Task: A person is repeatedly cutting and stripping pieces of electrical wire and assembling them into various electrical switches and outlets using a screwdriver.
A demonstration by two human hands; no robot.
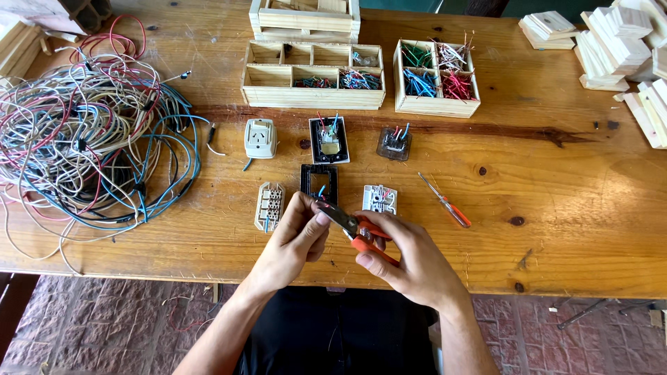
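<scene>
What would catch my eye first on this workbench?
Probably the big tangle of wires at the table's left end. Next, in the middle near the front edge, the right hand holding orange-handled pliers against a small wire pinched by the left hand.

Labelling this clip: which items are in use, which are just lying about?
In use:
left hand
right hand
orange-handled pliers
short wire piece
black frame

Lying about:
wire tangle
orange screwdriver
white socket
wooden trays of wire bits
wood blocks
</scene>
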